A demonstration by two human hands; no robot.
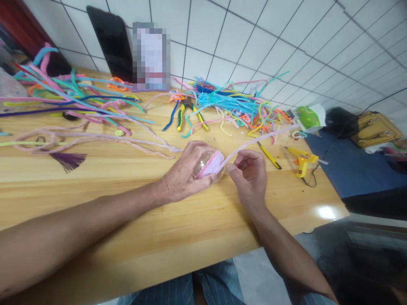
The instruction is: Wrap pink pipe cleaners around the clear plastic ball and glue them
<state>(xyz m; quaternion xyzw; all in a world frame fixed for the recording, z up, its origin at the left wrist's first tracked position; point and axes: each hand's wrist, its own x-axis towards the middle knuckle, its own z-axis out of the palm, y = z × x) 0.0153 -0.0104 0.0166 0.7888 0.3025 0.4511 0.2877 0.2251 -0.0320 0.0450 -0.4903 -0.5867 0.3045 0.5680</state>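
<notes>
Pale wooden worktop (127, 245) carries a blue pipe-cleaner bundle (227, 103), apt to snag anything fuzzy, plus a glue gun (303, 161) and pliers (180, 118). Nearer, the left hand (181, 176) clasps a clear ball (199, 164), probably light and slippery, best held by its bare sides; its wound lilac strand (254, 141), likely soft, trails past the curled right hand (252, 176), whether pinched I cannot tell.

No readable text, labels or numbers. Pixelated panel (151, 55), upper left of centre: content illegible. Green-and-white packet (309, 117), right of frame: too blurred to read any print.
</notes>
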